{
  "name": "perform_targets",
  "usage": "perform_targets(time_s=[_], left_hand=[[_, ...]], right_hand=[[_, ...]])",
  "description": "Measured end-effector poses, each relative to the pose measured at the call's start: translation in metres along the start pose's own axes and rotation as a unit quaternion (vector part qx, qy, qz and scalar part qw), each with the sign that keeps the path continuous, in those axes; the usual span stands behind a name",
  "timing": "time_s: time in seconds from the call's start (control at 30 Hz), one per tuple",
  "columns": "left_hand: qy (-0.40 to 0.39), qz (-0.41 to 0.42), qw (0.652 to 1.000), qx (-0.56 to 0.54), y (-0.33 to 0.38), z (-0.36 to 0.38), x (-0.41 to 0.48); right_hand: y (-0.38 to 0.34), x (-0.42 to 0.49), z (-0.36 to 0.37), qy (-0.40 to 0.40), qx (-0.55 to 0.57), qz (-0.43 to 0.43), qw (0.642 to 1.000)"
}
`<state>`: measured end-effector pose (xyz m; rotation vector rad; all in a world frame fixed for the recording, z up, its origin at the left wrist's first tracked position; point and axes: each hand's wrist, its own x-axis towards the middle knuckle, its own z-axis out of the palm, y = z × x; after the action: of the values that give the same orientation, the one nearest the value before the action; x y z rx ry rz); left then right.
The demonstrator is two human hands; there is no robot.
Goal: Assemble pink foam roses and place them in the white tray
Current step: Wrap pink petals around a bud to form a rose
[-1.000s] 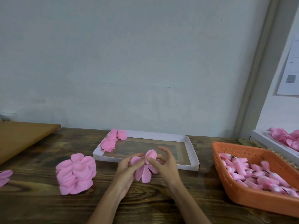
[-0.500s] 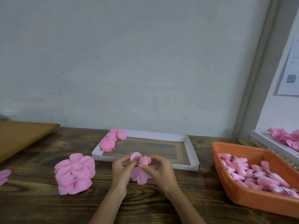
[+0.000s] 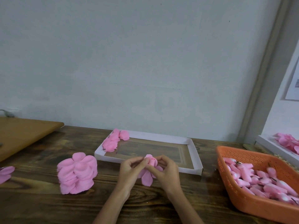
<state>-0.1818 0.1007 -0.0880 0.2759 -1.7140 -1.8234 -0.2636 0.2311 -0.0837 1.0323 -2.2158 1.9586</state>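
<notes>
**Both hands closed on a half-made rose in front of the tray**

We see the left hand (image 3: pixel 131 170) and the right hand (image 3: pixel 168 171) close together above the dark wooden table (image 3: pixel 40 207), both pinching one pink foam rose (image 3: pixel 151 160) between curled fingers and thumbs. The rose's rolled centre stands up between the fingertips, and loose pink petals (image 3: pixel 146 179) hang below the hands. The rose is held just in front of the near rim of the shallow white cardboard tray (image 3: pixel 196 157) and is not inside it.

In the tray's far left corner lies a small cluster of pink foam roses (image 3: pixel 113 140). To the left of the hands, a tall stack of pink foam petal pieces (image 3: pixel 77 173) sits on the table, and one more pink petal piece (image 3: pixel 5 172) lies at the left edge.

On the right stands an orange perforated plastic basket (image 3: pixel 252 206) filled with slim pink foam buds (image 3: pixel 258 180). Behind it we see a second white tray (image 3: pixel 265 143) with more pink pieces (image 3: pixel 289 142). A flat brown board (image 3: pixel 21 135) lies at the far left.
</notes>
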Motion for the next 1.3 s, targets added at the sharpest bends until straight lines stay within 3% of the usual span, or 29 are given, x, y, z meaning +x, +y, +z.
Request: perform_targets(time_s=[0.53, 0.73, 0.97, 1.1, 1.3], left_hand=[[-0.035, -0.023, 0.997, -0.064, 0.003, 0.002, -0.001], [-0.082, -0.004, 0.997, 0.004, 0.011, 0.004, -0.006], [-0.062, 0.023, 0.998, 0.010, 0.009, 0.003, -0.005], [-0.054, 0.010, 0.998, -0.018, 0.004, -0.001, -0.001], [-0.016, -0.030, 0.999, -0.033, -0.005, -0.005, 0.005]], right_hand=[[-0.006, 0.001, -0.006, 0.027, 0.073, 0.032, 0.996], [-0.007, 0.000, -0.008, 0.024, 0.107, 0.041, 0.993], [-0.007, 0.002, -0.010, -0.002, 0.111, 0.047, 0.993], [-0.009, 0.003, -0.016, -0.053, 0.102, 0.058, 0.992], [-0.006, 0.005, -0.020, -0.043, 0.076, 0.028, 0.996]])
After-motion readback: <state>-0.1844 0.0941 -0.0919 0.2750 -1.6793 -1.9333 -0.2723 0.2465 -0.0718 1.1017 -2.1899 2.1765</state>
